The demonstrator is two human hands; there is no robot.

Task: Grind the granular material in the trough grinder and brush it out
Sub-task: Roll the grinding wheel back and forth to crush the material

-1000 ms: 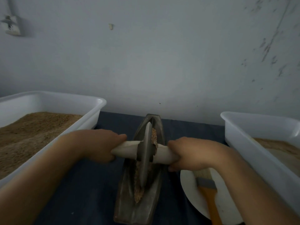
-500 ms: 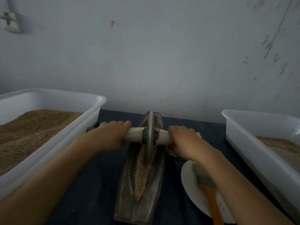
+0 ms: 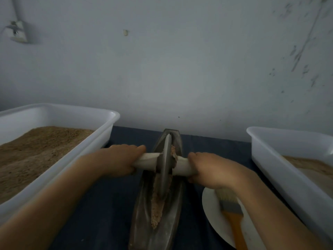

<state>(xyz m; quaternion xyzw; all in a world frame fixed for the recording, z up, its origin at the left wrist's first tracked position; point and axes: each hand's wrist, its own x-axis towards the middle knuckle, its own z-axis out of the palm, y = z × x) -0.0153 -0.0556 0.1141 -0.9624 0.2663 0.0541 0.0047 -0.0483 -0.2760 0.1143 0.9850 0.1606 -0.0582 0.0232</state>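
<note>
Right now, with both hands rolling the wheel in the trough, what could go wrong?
Some risks:
1. Powder clings to the wheel and could flick over the trough rim onto the cloth.
2. The right hand works just above the brush on the plate; a near stroke might knock it off.

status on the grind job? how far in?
Done: material is loaded, a brown strip lies along the trough grinder. In hand: left hand and right hand grip the white axle either side of the grinding wheel, which sits in the trough. Left: brushing out; the brush lies untouched on the white plate.
</note>
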